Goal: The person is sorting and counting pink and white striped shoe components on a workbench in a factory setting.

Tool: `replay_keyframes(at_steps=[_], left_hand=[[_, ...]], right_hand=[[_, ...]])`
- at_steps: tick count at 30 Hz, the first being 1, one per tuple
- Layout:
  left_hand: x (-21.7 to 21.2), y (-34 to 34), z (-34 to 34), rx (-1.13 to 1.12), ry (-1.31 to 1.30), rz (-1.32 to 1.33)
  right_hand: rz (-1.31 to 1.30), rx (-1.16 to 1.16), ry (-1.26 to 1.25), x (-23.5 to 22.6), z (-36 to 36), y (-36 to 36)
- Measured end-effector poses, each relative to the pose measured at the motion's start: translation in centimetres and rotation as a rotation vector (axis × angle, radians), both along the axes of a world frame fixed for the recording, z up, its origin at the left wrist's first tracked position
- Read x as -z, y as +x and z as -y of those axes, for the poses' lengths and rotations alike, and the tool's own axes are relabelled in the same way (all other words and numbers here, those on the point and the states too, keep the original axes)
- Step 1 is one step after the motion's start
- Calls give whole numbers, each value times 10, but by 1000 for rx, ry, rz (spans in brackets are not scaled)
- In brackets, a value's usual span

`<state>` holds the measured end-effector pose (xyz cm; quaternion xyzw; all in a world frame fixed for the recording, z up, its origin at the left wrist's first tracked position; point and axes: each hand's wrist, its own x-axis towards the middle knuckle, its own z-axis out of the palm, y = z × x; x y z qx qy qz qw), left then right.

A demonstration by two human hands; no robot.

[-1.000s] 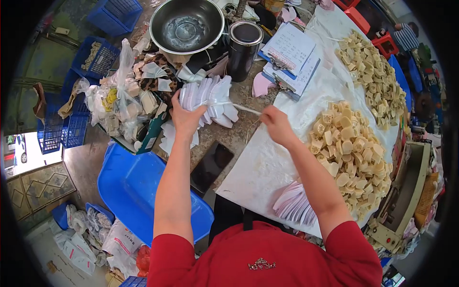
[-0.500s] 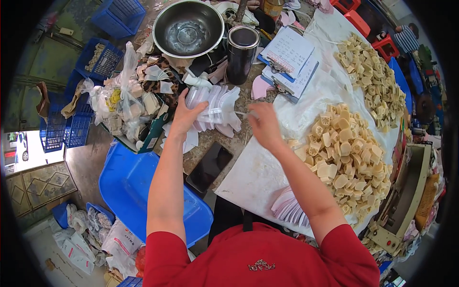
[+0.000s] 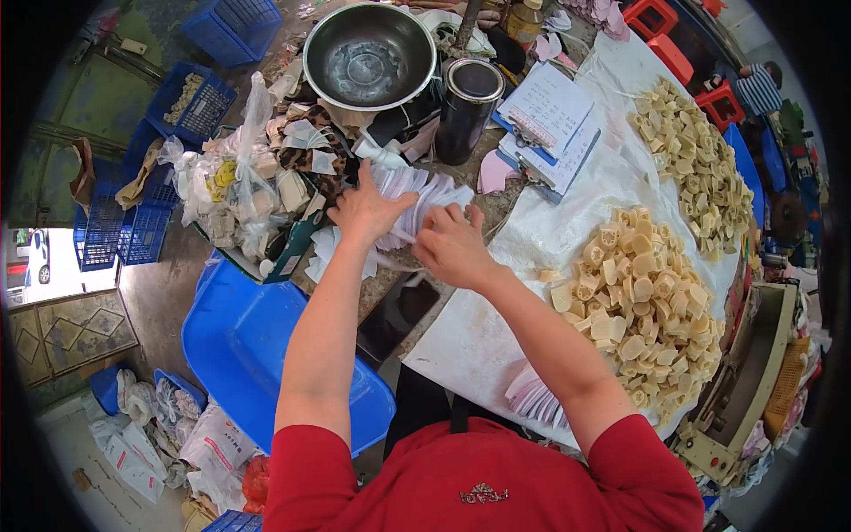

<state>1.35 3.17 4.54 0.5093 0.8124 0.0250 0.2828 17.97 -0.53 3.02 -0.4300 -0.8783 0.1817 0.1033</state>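
Note:
A bundle of curved white and pale-pink cut pieces (image 3: 443, 193) lies on the worktable ahead of me. My left hand (image 3: 365, 215) grips its left part, thumb across the top and fingers spread along the side. At the bundle's near right side, my right hand (image 3: 450, 244) has its fingers curled in a pinch on a thin whitish strip (image 3: 399, 264), whose loose end trails toward a dark phone (image 3: 397, 310). The fingertips are partly hidden. Loose white pieces (image 3: 341, 259) lie under and beside my left wrist.
Beyond stand a metal bowl (image 3: 369, 58) and a dark lidded tumbler (image 3: 468, 111). Clipboards with papers (image 3: 551, 120) lie right of them. Beige molded parts (image 3: 643, 301) are heaped on white sheeting. A blue tub (image 3: 239, 346) and a box of scraps (image 3: 253, 191) sit at left.
My right hand has moved left and nearer, from the bundle's right end to its near side, drawing the strip along. My left hand has shifted slightly right and nearer. The view has shifted a little.

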Motion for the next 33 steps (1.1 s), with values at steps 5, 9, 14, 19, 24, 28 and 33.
replay_keyframes(at_steps=[5,9,14,19,24,28,33], left_hand=[[10,10,-2,-1,44,-81],[1,12,-1,8,6,-60],[-14,43,11,134,146,-135],[-12,70,29,321,115,-250],[-7,62,21,235,66,-217],[-9,62,17,209,18,-213],[-10,66,10,211,-28,-211]], right_hand=[[-315,-20,-101,-5,14,23],[-306,110,-292,2,15,32],[-224,118,-298,4,26,29],[-242,15,9,21,47,21],[-208,-52,-248,10,57,19],[-438,107,-462,5,81,11],[-606,243,-689,-19,109,1]])
